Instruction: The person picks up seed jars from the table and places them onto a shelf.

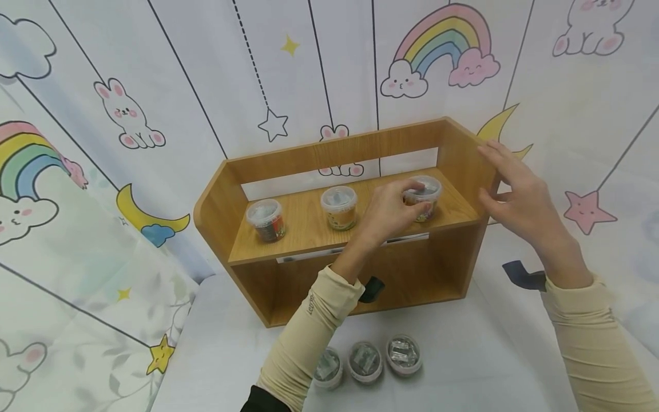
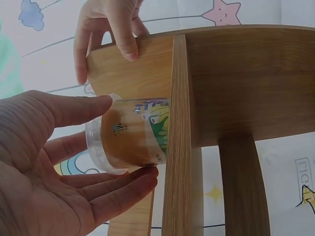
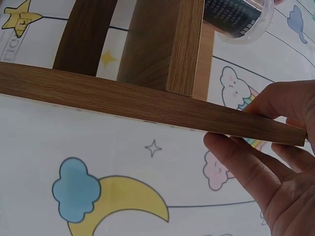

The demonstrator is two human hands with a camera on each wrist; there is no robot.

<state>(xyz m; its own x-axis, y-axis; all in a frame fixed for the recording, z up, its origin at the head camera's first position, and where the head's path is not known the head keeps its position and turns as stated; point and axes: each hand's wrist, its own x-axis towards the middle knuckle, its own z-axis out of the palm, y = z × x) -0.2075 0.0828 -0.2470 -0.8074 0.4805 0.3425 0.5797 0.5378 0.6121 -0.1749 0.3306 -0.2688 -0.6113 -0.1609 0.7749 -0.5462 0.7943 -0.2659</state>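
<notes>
On the shelf (image 1: pixel 304 224), three tubs (image 1: pixel 341 216)

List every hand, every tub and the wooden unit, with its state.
Left hand: holding the right shelf tub
Right hand: gripping the side of the wooden unit
Wooden unit: standing, tubs on its upper shelf
Left shelf tub: upright, lidded
Middle shelf tub: upright, lidded
Right shelf tub: lidded, held; shelf contact unclear
Left front tub: upright, partly hidden
Middle front tub: upright, seemingly lidded
Right front tub: upright, seemingly lidded
</notes>
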